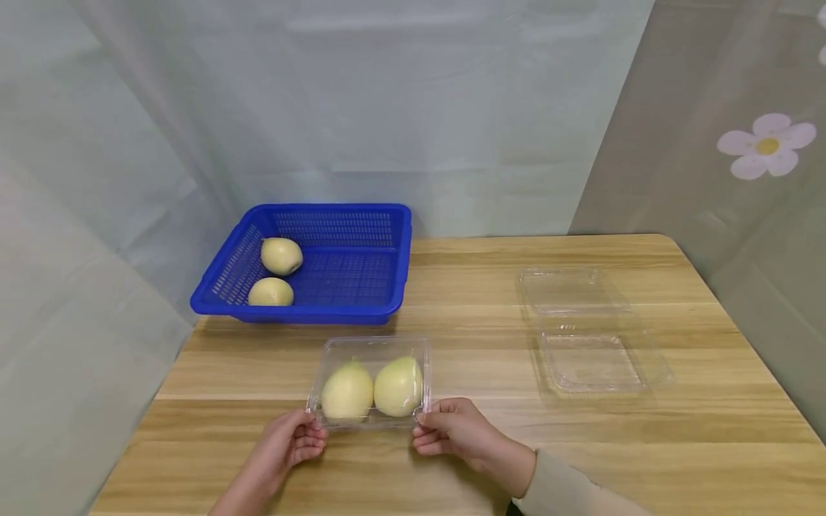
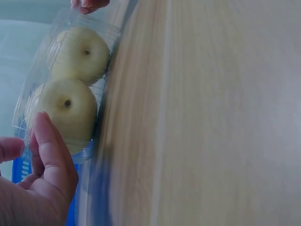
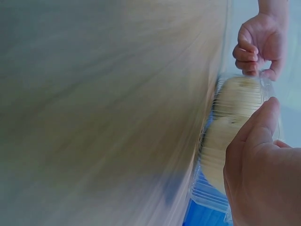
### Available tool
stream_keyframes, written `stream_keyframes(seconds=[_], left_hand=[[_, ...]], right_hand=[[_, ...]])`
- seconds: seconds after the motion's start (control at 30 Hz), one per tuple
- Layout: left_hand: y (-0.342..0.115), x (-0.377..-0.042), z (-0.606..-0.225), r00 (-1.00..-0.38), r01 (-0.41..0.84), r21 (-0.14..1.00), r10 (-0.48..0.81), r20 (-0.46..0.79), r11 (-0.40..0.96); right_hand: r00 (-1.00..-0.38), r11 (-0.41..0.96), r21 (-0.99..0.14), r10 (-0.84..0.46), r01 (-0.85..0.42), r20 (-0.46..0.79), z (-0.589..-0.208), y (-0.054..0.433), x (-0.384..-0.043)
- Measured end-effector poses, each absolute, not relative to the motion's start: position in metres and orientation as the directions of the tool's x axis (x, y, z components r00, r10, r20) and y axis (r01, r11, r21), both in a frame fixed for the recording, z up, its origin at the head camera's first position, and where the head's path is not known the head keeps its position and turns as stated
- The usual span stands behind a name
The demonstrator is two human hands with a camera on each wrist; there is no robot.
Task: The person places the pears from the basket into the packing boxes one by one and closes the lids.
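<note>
A clear plastic clamshell box (image 1: 371, 349) with its lid down lies at the front of the wooden table. Inside sit two pale yellow pears, a left pear (image 1: 348, 390) and a right pear (image 1: 398, 387), side by side. My left hand (image 1: 290, 444) pinches the box's front left corner between thumb and fingers. At the front right corner my right hand (image 1: 464, 436) pinches the rim, thumb on top. From the left wrist view, the left fingers (image 2: 49, 146) lie against the box wall. In the right wrist view the right hand (image 3: 263, 165) covers part of the box.
Behind the box, to the left, stands a blue plastic basket (image 1: 348, 313) with two more pears, a rear pear (image 1: 281, 256) and a front pear (image 1: 271, 292). An open clear clamshell box (image 1: 594, 362) lies on the right of the table (image 1: 477, 322). Curtains hang behind.
</note>
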State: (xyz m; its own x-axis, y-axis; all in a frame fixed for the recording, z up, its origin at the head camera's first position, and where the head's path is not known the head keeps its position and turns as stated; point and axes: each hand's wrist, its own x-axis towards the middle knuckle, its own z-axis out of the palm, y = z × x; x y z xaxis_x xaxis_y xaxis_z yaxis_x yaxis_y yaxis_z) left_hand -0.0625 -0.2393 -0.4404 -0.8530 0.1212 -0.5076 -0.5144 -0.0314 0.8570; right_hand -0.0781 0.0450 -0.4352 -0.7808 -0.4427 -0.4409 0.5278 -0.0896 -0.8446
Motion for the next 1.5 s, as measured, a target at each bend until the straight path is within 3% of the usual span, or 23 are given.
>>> stream_keyframes(seconds=[0.6,1.03,1.27,1.5], left_hand=[[-0.246,-0.055,-0.439,-0.841,-0.509,0.861,-0.212,-0.498,-0.006],[-0.251,-0.050,-0.436,-0.831,-0.518,0.852,-0.286,-0.478,0.082],[-0.262,-0.053,-0.429,-0.869,-0.491,0.807,-0.252,-0.426,0.328],[-0.287,-0.061,-0.397,-0.921,-0.389,0.639,-0.260,-0.290,0.664]], right_hand=[[-0.755,-0.100,-0.821,-0.467,0.562,-0.459,-0.441,0.014,-0.076],[-0.750,-0.071,-0.829,-0.475,0.554,-0.461,-0.445,0.006,-0.073],[-0.761,-0.007,-0.866,-0.482,0.499,-0.434,-0.441,0.018,-0.072],[-0.789,0.057,-0.906,-0.470,0.420,-0.396,-0.429,0.050,-0.073]])
